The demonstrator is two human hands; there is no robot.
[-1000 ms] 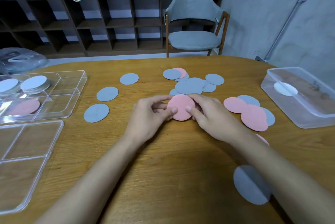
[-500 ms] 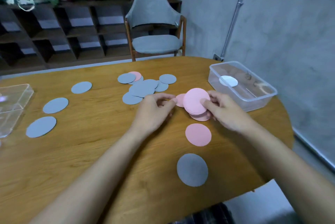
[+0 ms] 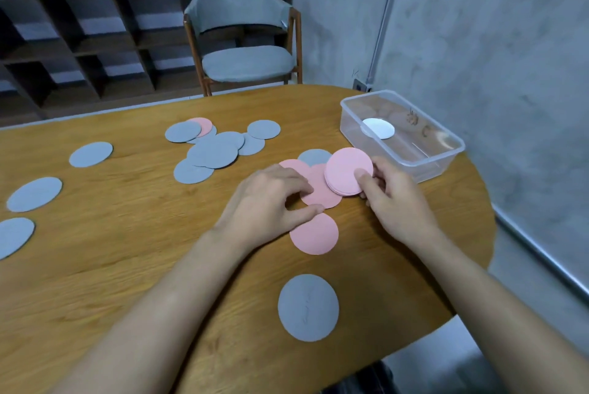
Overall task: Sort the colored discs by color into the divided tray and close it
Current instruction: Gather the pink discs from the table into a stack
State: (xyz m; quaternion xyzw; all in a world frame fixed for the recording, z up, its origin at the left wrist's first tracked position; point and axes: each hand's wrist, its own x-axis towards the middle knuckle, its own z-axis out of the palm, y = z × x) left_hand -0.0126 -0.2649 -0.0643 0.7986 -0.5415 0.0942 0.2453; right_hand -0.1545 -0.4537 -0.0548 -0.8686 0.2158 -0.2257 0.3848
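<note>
Right hand (image 3: 393, 202) grips the pink stack (image 3: 344, 167), held ready for additions. Left hand (image 3: 271, 202) pinches a loose pink disc (image 3: 325, 197), likely adding it

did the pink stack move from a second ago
Yes. The pink stack in the right hand has gone right, away from the grey disc cluster and toward the clear tub.

The left hand (image 3: 271, 199) has left the pink stack (image 3: 347, 170) for a loose pink disc (image 3: 320, 193).
</note>
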